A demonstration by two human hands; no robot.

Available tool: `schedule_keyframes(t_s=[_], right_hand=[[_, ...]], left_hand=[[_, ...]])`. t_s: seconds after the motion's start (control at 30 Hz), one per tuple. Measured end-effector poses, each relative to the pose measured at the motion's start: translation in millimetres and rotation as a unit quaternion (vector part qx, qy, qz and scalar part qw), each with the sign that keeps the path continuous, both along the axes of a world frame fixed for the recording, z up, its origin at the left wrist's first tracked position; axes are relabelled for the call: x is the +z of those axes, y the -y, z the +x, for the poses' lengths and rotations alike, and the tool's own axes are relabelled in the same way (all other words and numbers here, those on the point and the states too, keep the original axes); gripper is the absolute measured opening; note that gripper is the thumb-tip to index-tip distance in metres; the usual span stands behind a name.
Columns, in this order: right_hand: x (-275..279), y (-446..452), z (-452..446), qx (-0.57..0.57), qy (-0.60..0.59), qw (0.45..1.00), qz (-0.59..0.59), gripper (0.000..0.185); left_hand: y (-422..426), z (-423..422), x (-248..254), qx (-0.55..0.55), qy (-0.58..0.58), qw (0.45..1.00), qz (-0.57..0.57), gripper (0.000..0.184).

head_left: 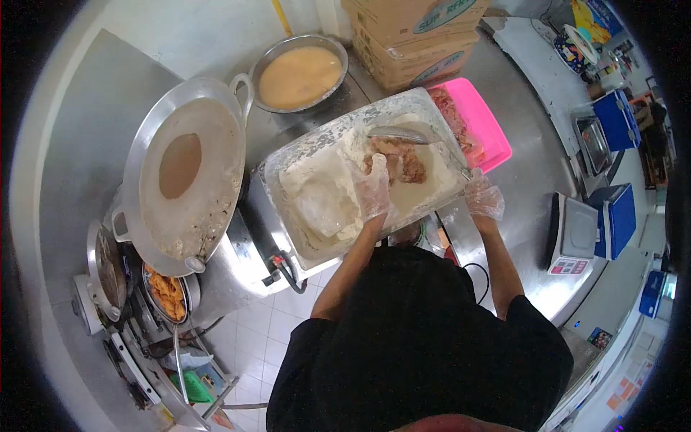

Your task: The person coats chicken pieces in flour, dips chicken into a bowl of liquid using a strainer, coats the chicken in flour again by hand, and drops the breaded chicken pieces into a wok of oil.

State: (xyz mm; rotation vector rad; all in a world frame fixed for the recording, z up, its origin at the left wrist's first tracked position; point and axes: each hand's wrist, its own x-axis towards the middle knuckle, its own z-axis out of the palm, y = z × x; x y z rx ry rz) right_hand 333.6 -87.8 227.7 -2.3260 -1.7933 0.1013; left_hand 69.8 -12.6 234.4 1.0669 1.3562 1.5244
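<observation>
Inside the tray, held left hand beside meat; placed right hand by the right corner, perhaps for steadying; could not tell spread fingers from pinching.

both arms extended forward, hands held apart

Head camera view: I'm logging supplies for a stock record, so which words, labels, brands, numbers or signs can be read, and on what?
"SUP RFR", in a green oval on the upper cardboard box; the gap and the ending are unclear.
Lower cardboard box: similar green oval, lettering too blurred to read surely.
Weighing scale: markings on its pink panel, too small to read.
Wall papers at far right: too small to read.
</observation>
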Motion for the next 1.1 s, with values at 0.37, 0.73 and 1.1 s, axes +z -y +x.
schedule_keyframes(t_s=[0.37,0.73,1.1], right_hand=[[-14,10,11,0.104,0.183,0.978,0.010,0.034],[-40,18,59,0.211,0.481,0.851,0.011,0.044],[115,-190,-41,0.086,-0.335,0.928,-0.139,0.040]], left_hand=[[-5,-5,-2,-0.013,-0.067,0.997,-0.021,0.076],[-10,-1,-9,0.010,0.037,0.996,-0.080,0.061],[-7,-21,-5,-0.052,-0.012,0.979,-0.194,0.048]])
